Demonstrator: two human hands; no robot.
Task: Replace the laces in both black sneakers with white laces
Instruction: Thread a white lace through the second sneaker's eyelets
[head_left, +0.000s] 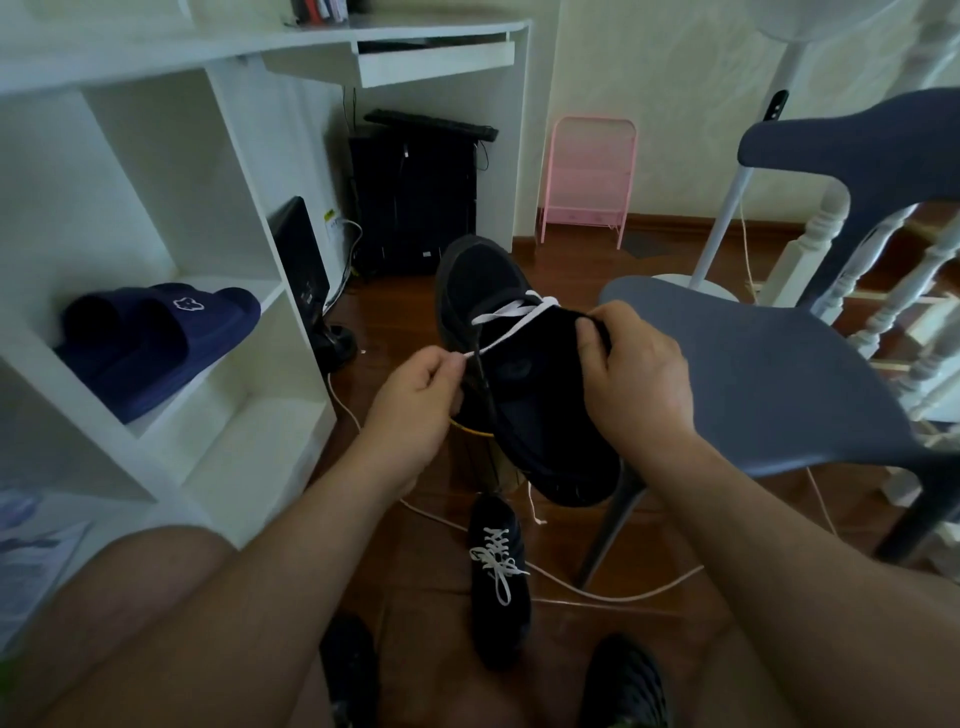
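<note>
Head view: a person sits and holds a black sneaker (524, 374) up in the middle, toe pointing to 12 o'clock
Left hand (415, 400): at 9 o'clock of the shoe, pinching the end of the white lace (511, 312)
Right hand (631, 379): at 3 o'clock of the shoe, fingers curled round its edge
White lace: crosses the shoe near the toe
Second sneaker (498, 577): on the floor at 6 o'clock, white lace already tied
Grey chair (769, 374): at 3 o'clock
Blue slippers (156, 338): on the white shelf (218, 364) at 9 o'clock

sneakers (498, 312) blk | laces (511, 312) wht | slides (156, 338) navy | chair (753, 374) prob. grey-blue
</note>
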